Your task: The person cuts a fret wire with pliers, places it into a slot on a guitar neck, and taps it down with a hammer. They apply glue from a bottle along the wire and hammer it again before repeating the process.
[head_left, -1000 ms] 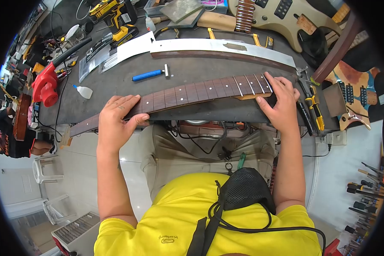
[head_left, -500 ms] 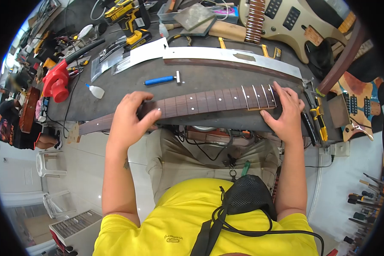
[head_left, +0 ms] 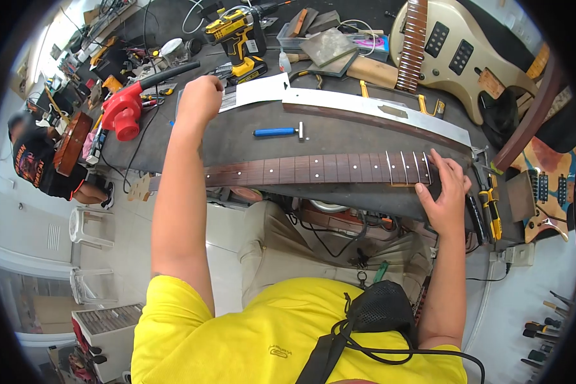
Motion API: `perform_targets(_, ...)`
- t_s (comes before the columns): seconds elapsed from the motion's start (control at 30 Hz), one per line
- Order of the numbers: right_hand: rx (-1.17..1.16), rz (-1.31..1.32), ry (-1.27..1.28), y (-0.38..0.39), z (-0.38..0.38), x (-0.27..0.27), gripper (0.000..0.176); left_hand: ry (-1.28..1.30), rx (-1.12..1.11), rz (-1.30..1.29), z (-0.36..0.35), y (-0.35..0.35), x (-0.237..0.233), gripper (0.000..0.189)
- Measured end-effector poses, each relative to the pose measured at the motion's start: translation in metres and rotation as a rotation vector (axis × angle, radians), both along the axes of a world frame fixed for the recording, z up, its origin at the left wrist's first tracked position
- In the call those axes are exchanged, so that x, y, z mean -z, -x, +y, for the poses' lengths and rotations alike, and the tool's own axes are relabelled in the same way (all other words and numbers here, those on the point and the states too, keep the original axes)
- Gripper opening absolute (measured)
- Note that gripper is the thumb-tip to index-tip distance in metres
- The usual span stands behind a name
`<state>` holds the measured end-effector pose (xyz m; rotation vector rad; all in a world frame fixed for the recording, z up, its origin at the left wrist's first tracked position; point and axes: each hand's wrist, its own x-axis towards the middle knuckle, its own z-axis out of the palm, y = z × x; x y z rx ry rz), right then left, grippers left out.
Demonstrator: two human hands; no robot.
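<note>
A guitar neck (head_left: pixel 288 169) with a dark fretboard and pale dot inlays lies across the front of the bench. Several bright fret wires (head_left: pixel 403 168) cross it near its right end. My right hand (head_left: pixel 447 189) holds that end, thumb on the near edge and fingers on the far one. Over the clear plastic packets at the back left is my left hand (head_left: pixel 201 101), its fingers curled in; whatever they may hold is hidden. Beside it lies a white sheet (head_left: pixel 262 91). A blue-handled tool with a metal crosspiece (head_left: pixel 276 132) rests beyond the neck.
Behind the neck lies a long metal-faced beam (head_left: pixel 377 110). A yellow drill (head_left: pixel 237 41) and a red blower (head_left: pixel 123 112) stand at the back left. A guitar body (head_left: pixel 464 54) is at the back right; pliers (head_left: pixel 489 208) lie right. Another person (head_left: pixel 41 157) stands far left.
My left hand has left the neck and moved away toward the plastic packets, its fingers curling in. My right hand stays at the neck's right end. The view has shifted left.
</note>
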<state>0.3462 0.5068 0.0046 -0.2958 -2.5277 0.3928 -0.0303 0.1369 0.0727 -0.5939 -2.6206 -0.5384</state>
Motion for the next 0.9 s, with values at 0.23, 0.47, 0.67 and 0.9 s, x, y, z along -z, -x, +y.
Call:
perform_targets(0.23,0.002,0.028,0.002,0.001,0.001,-0.002,0.074,0.547,0.135,-0.087,0.000,0.050,0.034,0.015)
perform_targets(0.47,0.007,0.052,-0.013,-0.002,0.003,-0.003,0.069,0.730,0.180,-0.162,0.022,0.047,0.011,0.015)
perform_targets(0.67,-0.001,0.043,-0.012,-0.002,0.003,-0.004,0.069,0.755,0.163,-0.045,0.006,0.061,0.016,0.019)
perform_targets(0.9,-0.020,0.048,-0.007,-0.002,0.005,-0.003,0.072,0.044,0.160,-0.056,-0.006,-0.016,-0.025,0.024)
